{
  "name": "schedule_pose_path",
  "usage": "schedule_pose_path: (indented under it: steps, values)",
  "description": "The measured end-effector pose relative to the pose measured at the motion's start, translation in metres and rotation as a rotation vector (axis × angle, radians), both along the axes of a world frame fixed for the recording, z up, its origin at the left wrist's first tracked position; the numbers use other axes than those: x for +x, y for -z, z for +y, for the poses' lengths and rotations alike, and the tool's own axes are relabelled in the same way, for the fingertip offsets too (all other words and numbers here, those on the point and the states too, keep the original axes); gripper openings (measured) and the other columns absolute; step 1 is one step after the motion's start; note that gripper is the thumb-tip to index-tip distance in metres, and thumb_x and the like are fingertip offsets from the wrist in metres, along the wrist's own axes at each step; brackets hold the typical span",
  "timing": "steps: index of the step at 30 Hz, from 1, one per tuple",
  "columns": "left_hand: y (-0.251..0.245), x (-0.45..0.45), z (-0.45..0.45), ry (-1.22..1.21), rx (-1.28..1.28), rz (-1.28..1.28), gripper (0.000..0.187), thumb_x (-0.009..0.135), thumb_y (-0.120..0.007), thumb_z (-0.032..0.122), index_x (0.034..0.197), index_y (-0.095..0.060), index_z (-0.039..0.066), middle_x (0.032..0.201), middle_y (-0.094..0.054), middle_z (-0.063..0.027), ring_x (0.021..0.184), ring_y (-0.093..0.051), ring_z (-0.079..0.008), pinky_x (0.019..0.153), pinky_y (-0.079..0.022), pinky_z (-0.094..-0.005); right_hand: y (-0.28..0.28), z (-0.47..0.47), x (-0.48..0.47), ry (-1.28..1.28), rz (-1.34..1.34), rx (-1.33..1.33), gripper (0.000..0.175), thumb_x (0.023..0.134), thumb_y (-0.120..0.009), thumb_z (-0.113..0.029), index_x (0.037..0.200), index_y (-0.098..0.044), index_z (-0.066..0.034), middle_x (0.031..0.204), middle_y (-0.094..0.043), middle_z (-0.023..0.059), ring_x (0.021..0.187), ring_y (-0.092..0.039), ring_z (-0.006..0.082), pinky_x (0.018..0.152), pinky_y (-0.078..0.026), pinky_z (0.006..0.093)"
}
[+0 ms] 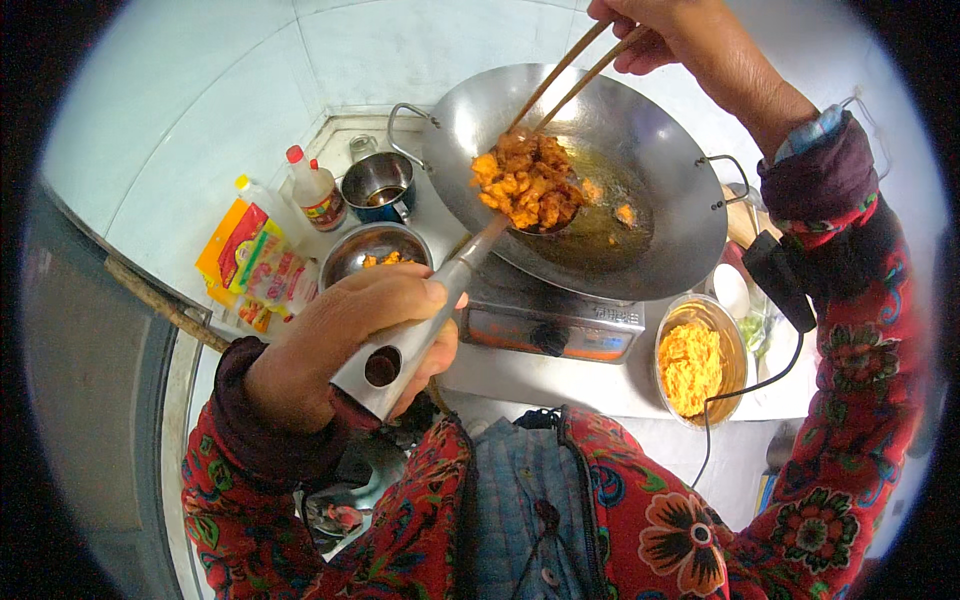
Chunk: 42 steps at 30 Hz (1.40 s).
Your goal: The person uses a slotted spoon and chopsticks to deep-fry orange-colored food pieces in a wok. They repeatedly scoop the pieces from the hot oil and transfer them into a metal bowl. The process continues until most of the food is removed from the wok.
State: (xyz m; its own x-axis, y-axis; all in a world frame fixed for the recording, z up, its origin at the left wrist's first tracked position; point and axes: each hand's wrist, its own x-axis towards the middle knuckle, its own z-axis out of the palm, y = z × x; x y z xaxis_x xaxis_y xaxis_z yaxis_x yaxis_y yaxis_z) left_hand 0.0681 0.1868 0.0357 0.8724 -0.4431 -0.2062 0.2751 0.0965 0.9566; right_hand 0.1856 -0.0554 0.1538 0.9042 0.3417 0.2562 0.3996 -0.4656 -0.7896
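Note:
A steel wok [675,232] with oil in its bottom stands over a stove [555,330]. My left hand [375,322] is closed around the metal handle of a ladle or strainer [465,262], whose bowl lies inside the wok, heaped with browned fried pieces [529,180]. At the upper right, my right hand [652,34] grips long wooden chopsticks [574,75]; their tips touch the top of the heap. A few small pieces [625,215] float in the oil beside it.
Left of the wok are a steel bowl [334,259] with fried bits, a metal mug [379,184], a red-capped bottle [319,195] and food packets [255,259]. To the right, a steel container [739,360] holds yellow battered food [690,367]; a black cable [780,379] crosses it.

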Motion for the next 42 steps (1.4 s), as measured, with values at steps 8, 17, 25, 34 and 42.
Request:
schedule_pose_path:
  steps: [8, 17, 25, 34, 42]
  values:
    - [0.004, 0.005, -0.004, -0.001, -0.005, 0.021, 0.032, 0.080, -0.048, 0.020, 0.105, -0.044, 0.000, 0.067, -0.051, -0.0073, 0.052, -0.047, -0.0134, 0.054, -0.039, -0.0257, 0.005, -0.018, -0.002, -0.005, 0.010, 0.054, 0.029, 0.088, -0.044, -0.020, 0.087, -0.054, 0.0073, 0.072, -0.056, 0.0137, 0.061, -0.058, 0.0202, 0.057, -0.051, 0.0275]
    - [0.007, 0.005, -0.014, -0.004, 0.004, 0.022, 0.032, 0.080, -0.047, 0.023, 0.104, -0.044, 0.000, 0.066, -0.051, -0.0066, 0.053, -0.048, -0.0135, 0.057, -0.040, -0.0265, 0.012, -0.091, 0.029, 0.136, -0.163, 0.051, 0.028, 0.086, -0.047, -0.026, 0.083, -0.055, 0.0013, 0.066, -0.054, 0.0086, 0.053, -0.058, 0.0164, 0.050, -0.051, 0.0249]
    - [0.006, 0.003, -0.028, -0.059, -0.007, 0.099, 0.033, 0.081, -0.046, 0.025, 0.103, -0.044, 0.001, 0.065, -0.051, -0.0060, 0.054, -0.049, -0.0137, 0.060, -0.041, -0.0273, 0.121, -0.133, 0.107, 0.125, -0.095, -0.274, 0.020, 0.083, -0.050, -0.017, 0.086, -0.059, 0.0010, 0.075, -0.058, 0.0101, 0.059, -0.062, 0.0192, 0.052, -0.054, 0.0275]
    - [0.004, -0.001, -0.026, -0.052, 0.064, 0.014, 0.034, 0.082, -0.045, 0.028, 0.102, -0.044, 0.001, 0.065, -0.051, -0.0053, 0.056, -0.050, -0.0139, 0.063, -0.042, -0.0281, 0.127, -0.104, 0.108, 0.249, 0.044, -0.103, 0.033, 0.085, -0.050, -0.027, 0.081, -0.057, 0.0043, 0.072, -0.060, 0.0127, 0.051, -0.060, 0.0208, 0.048, -0.052, 0.0290]
    - [0.020, 0.007, -0.014, -0.009, 0.290, -0.533, 0.035, 0.082, -0.045, 0.031, 0.102, -0.044, 0.002, 0.064, -0.051, -0.0047, 0.057, -0.051, -0.0140, 0.066, -0.044, -0.0288, 0.016, -0.071, -0.004, 0.320, -0.141, 0.231, 0.025, 0.087, -0.046, -0.018, 0.076, -0.053, 0.0033, 0.064, -0.054, 0.0107, 0.049, -0.057, 0.0186, 0.046, -0.051, 0.0267]
